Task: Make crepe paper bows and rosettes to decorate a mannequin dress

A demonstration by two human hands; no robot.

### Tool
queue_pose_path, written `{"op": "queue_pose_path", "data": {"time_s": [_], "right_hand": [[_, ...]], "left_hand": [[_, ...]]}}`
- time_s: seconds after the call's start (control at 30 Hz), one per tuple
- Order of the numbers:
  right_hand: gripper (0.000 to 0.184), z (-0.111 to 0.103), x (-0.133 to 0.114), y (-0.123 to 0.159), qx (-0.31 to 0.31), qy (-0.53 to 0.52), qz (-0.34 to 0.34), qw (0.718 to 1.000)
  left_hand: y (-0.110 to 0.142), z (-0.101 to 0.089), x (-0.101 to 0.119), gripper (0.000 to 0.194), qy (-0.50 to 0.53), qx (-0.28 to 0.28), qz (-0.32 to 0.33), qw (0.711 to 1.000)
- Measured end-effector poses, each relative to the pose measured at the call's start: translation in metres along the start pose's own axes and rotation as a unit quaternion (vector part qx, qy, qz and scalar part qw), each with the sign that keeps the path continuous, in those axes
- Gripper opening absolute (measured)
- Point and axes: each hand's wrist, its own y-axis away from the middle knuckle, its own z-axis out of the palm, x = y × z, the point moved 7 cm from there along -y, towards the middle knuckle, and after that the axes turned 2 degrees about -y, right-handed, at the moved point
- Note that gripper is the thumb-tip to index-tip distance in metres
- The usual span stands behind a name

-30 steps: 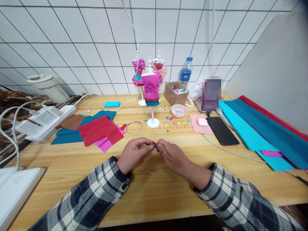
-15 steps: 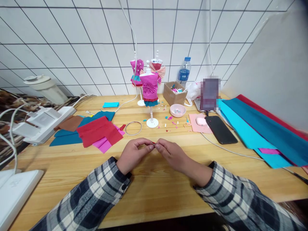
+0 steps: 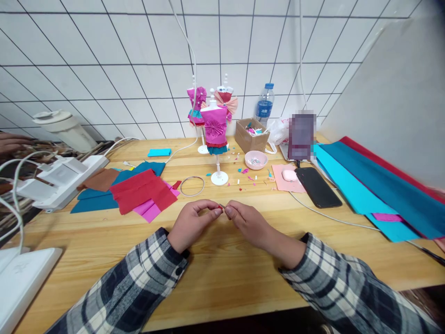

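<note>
My left hand (image 3: 192,223) and my right hand (image 3: 251,226) meet fingertip to fingertip above the wooden table (image 3: 225,283). A tiny red piece (image 3: 220,208), perhaps paper or cloth, is pinched between my left thumb and forefinger. My right fingers are closed in a pinch beside it; a thin greyish sliver shows between the two hands, too small to name. Behind them stands a small white mannequin (image 3: 219,178) in a magenta, red and teal dress (image 3: 214,127). A wire ring (image 3: 192,194) lies just beyond my left hand.
Red sheets (image 3: 139,188) lie left. A pink bowl (image 3: 256,165), cardboard box (image 3: 251,141), bottle (image 3: 264,106) and scraps are behind. On the right are a black phone (image 3: 319,187) and teal sheets (image 3: 389,176). Another person's hand (image 3: 14,143) is at the far left edge.
Slightly more of the red piece and the thin sliver shows between my fingertips. Another person's hand has come into view at the left edge. My hands have barely moved.
</note>
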Motion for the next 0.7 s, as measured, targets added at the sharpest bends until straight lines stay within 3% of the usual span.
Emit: {"op": "queue_pose_path", "data": {"time_s": [0.13,0.27,0.4,0.47,0.53,0.6,0.7], "right_hand": [[0.031,-0.018,0.011,-0.004,0.041,0.084,0.032,0.995],[0.025,-0.037,0.024,-0.006,0.059,0.221,0.078,0.97],[0.027,-0.05,0.023,-0.004,0.123,0.298,0.061,0.944],[0.034,-0.052,0.014,-0.003,0.17,0.27,0.019,0.947],[0.029,-0.049,0.007,-0.003,0.178,0.184,-0.006,0.967],[0.022,-0.042,0.006,-0.004,0.156,0.081,0.006,0.984],[0.023,-0.034,0.009,-0.004,0.135,-0.005,0.051,0.989]], "left_hand": [[-0.002,-0.002,-0.003,0.026,-0.015,0.025,-0.002,1.0],[-0.004,-0.002,-0.009,0.03,-0.023,0.043,-0.001,0.999],[-0.004,-0.004,-0.009,0.035,-0.038,0.063,0.003,0.997],[-0.003,-0.004,-0.007,0.034,-0.042,0.061,0.002,0.997],[-0.002,-0.001,-0.005,0.035,-0.037,0.046,-0.002,0.998],[-0.001,0.002,-0.003,0.034,-0.039,0.025,-0.005,0.999],[0.0,0.005,-0.001,0.032,-0.057,0.006,0.004,0.998]]}}
